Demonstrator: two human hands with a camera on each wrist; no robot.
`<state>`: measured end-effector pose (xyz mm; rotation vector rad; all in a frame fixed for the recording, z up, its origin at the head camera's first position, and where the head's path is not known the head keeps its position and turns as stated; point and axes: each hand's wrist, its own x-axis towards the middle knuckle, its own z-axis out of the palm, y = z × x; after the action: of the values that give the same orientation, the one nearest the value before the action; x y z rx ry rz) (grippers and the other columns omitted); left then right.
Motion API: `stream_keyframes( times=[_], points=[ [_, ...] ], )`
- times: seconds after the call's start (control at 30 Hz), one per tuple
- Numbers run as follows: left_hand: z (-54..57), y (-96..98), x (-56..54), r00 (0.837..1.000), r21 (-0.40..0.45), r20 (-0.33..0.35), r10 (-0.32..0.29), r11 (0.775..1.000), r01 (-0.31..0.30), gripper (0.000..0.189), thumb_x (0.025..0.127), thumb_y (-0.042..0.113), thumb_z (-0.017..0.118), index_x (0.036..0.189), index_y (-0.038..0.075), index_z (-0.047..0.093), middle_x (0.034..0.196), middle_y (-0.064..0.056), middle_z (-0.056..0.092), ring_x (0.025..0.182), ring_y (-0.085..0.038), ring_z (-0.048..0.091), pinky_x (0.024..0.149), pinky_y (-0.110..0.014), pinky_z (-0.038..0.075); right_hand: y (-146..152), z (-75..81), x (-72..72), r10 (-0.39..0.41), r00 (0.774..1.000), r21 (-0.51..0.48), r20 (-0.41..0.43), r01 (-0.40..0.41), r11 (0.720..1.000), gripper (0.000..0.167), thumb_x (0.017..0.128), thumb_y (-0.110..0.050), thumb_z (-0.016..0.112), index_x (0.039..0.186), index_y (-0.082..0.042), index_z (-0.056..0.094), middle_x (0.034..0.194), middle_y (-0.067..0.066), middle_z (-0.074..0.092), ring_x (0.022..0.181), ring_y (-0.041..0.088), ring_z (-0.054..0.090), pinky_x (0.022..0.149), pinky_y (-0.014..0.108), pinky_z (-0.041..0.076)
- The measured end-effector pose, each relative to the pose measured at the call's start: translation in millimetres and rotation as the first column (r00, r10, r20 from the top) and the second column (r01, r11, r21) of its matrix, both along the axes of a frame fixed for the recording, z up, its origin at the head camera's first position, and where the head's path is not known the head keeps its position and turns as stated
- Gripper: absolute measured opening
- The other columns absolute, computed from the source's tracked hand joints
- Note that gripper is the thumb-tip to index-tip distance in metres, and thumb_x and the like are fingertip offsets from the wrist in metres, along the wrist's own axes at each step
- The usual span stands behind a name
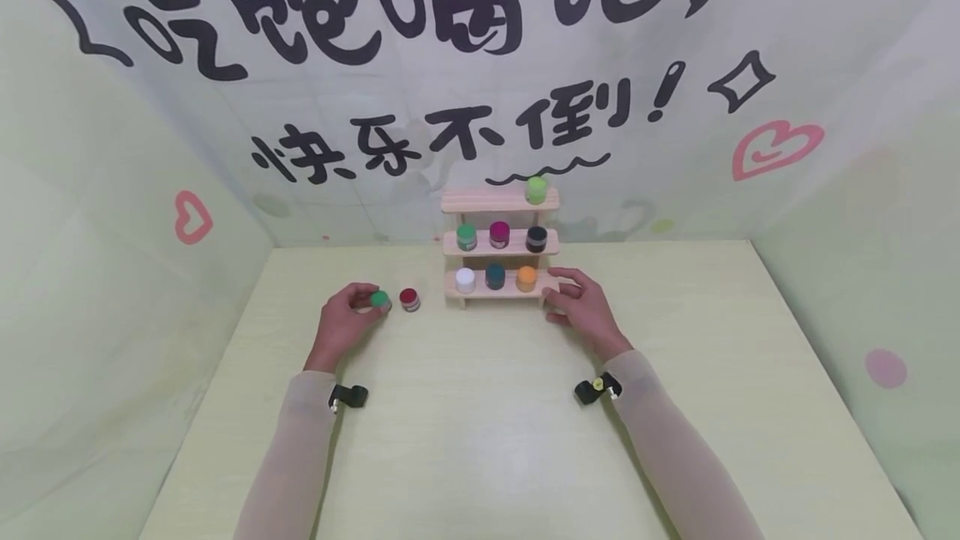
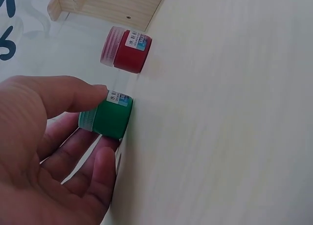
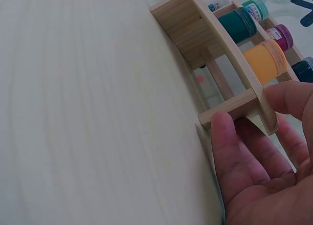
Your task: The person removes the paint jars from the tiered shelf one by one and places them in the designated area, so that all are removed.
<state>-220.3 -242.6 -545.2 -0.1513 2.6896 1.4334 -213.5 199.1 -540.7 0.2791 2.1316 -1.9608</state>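
My left hand (image 1: pixel 348 319) holds a small green paint jar (image 2: pixel 113 118) between thumb and fingers, down at the table top. Right beside it stands a red paint jar (image 2: pixel 128 50) with a white and blue label. A three-tier wooden display rack (image 1: pixel 501 202) stands at the back of the table. At the rack's lower right end, my right hand (image 1: pixel 588 311) grips the bottom tier, thumb on top and fingers around the end and leg. Closest to that thumb sits an orange paint jar (image 3: pixel 266 61).
On the bottom tier are also a white jar (image 1: pixel 465 280) and a dark teal jar (image 1: pixel 495 277). Green (image 1: pixel 467 237), magenta (image 1: pixel 499 234) and black (image 1: pixel 536 239) jars fill the middle tier. A light green jar (image 1: pixel 536 190) stands top right. Behind hangs a printed cloth (image 1: pixel 390 90).
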Motion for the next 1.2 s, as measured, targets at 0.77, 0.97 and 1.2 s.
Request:
stream_keyframes(
  times=[0.77,0.97,1.2],
  points=[
    [23.8,3.6,-4.4,0.999,0.062,-0.045,0.0,0.998,0.003,0.061,0.093,0.028,0.081,0.147,0.013,0.057,0.146,-0.009,0.063,0.138,-0.033,0.057,0.111,-0.054,0.049,-1.4,0.6,2.7,-0.006,1.0,-0.019,-0.019,0.005,1.0,0.052,0.1,-0.021,0.075,0.149,-0.02,0.057,0.137,0.019,0.068,0.101,0.018,0.074,0.084,0.037,0.066],
    [36.1,13.1,-10.5,0.993,0.072,-0.114,0.01,0.997,-0.001,0.058,0.096,0.035,0.079,0.144,0.012,0.058,0.143,-0.007,0.064,0.134,-0.03,0.059,0.11,-0.052,0.05,0.9,-1.1,1.6,-0.001,1.0,-0.028,-0.015,0.001,1.0,0.053,0.1,-0.021,0.076,0.149,-0.02,0.057,0.139,0.02,0.067,0.103,0.018,0.074,0.085,0.037,0.066],
    [56.0,32.0,-20.7,0.985,0.1,-0.172,0.022,0.995,-0.005,0.05,0.097,0.035,0.079,0.14,0.017,0.062,0.141,-0.006,0.066,0.13,-0.027,0.061,0.109,-0.05,0.051,-0.8,-0.6,2.8,0.003,1.0,-0.034,-0.02,-0.003,0.999,0.052,0.1,-0.02,0.075,0.149,-0.019,0.057,0.138,0.02,0.068,0.102,0.018,0.074,0.084,0.036,0.066]
  ],
)
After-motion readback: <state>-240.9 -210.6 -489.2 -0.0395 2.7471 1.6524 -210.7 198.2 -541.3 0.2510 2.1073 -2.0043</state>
